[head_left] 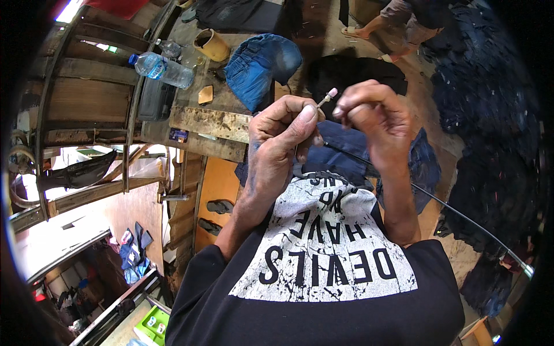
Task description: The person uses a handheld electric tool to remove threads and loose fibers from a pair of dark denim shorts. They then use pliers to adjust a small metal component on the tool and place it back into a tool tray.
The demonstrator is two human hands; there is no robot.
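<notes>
Between the thumb and fingers of my left hand [283, 132] is a thin metal rod with a small pink tip [332, 93], like a grinding bit; it points up and to the right. My right hand [378, 115] hovers just right of the tip, apart from it. Its fingers are curled and pressed together, slightly blurred, and what they hold, if anything, is hidden. Below both hands, a black cable [444, 203] with a metal end runs from my lap to the lower right. Dark blue cloth [343, 153] lies over my lap.
Ahead to the left, a wooden bench [199, 122] bears a water bottle [161, 70], a tan cup [211, 45] and bundled blue jeans [259, 66]. Dark garments [485, 86] are heaped along the right. Another person's legs [398, 29] show at the top. Sandals [219, 206] lie at left.
</notes>
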